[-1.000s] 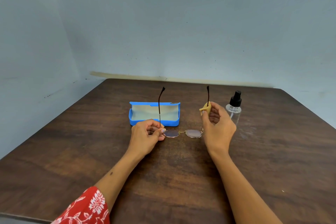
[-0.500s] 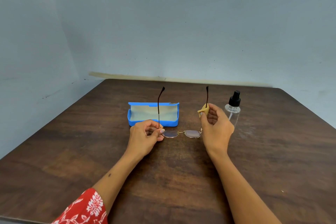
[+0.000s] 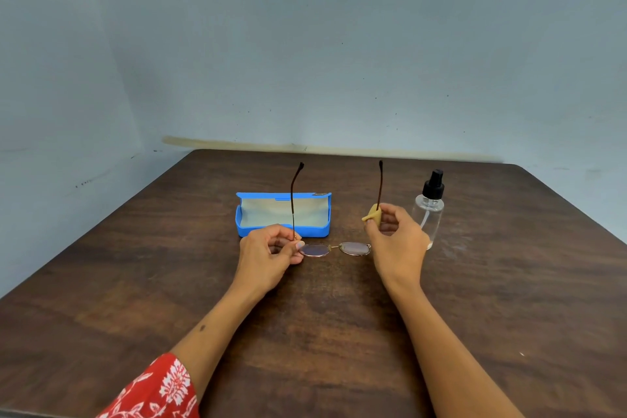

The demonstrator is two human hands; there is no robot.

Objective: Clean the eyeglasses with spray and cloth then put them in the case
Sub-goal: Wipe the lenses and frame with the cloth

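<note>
Head-cam view looking down at a dark wood table set in a corner of pale blue-grey walls.

Centre of frame: a pair of glasses w/ thin metal rims and oval lenses, held lens-side down, both temple arms pointing straight up. Can't tell whether the lenses touch the table or hang just above it.

Left hand, centre-left, is closed in a pinch on the frame's left end, at the hinge where the left temple arm rises. Thumb and forefinger meet there; other fingers curled in. Its forearm runs down to the lower left, where a red sleeve w/ white floral print shows at the bottom edge.

Right hand, centre-right, is closed too, pinching a small yellow cloth around the right temple arm, roughly partway up it. The cloth sticks out to the left of the fingertips. Bare forearm runs to the lower right.

Just behind the left hand, a blue case lies open on the table, pale lining facing the camera, lid standing up at the back. The left temple arm crosses in front of it.

Right of the right hand, a clear spray bottle w/ black pump top stands upright; the hand partly covers its lower left side.
</note>
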